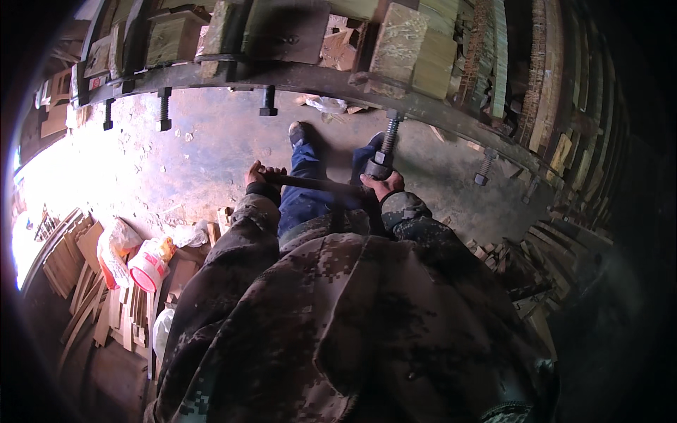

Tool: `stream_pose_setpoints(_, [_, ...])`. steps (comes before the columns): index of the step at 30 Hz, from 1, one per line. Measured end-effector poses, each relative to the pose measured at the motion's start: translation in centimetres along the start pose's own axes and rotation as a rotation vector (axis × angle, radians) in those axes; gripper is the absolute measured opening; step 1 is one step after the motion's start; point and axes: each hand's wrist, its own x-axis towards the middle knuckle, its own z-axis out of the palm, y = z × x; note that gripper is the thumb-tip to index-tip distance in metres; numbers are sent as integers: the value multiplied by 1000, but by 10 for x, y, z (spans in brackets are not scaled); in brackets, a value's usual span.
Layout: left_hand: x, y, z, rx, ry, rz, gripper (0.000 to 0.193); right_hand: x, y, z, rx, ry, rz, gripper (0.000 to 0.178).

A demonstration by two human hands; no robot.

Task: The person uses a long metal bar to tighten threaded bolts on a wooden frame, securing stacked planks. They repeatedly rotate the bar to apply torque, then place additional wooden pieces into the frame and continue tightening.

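A dark socket wrench with a long bar (321, 184) lies crosswise in front of my body. My left hand (264, 173) is closed around the bar's left end. On the other side my right hand (384, 185) grips the wrench close to its round head. That head sits at the lower end of a long threaded bolt (387, 144), which sticks out toward me from a metal rail (310, 76); whether the head is fully seated I cannot tell. The right hand's fingers are partly hidden behind the wrench.
More bolts (268, 102) jut from the rail on both sides. Wooden boards and blocks (398, 46) are stacked behind it. At left stand a red-and-white bucket (148, 266), plastic bags (118, 243) and wood strips (127, 317). Scrap wood (550, 254) is piled at right.
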Motion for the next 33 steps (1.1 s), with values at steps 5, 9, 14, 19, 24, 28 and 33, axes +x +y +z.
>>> stream_pose_setpoints(5, [36, -28, -18, -148, 366, -40, 27, -15, -26, -27, -184, 46, -149, 55])
stream_pose_setpoints(9, [57, -33, -32, -225, 372, -120, 29, -24, -48, -37, -195, 72, -163, 58])
stream_pose_setpoints(14, [108, -53, -61, -102, 352, -139, 35, -24, -62, -38, -157, 25, -13, 54])
stream_pose_setpoints(19, [139, -78, -53, -115, 216, -183, 38, -12, -76, -33, -401, 129, 51, 49])
stream_pose_setpoints(24, [119, -75, -21, -260, 54, -85, 21, -4, -81, -34, -396, 163, -43, 55])
stream_pose_setpoints(28, [110, -65, 1, -182, 184, -153, 28, -2, -72, -39, -440, 87, 22, 68])
stream_pose_setpoints(33, [65, -36, 6, -111, 177, -23, 25, -7, -45, -55, -430, -53, -28, 81])
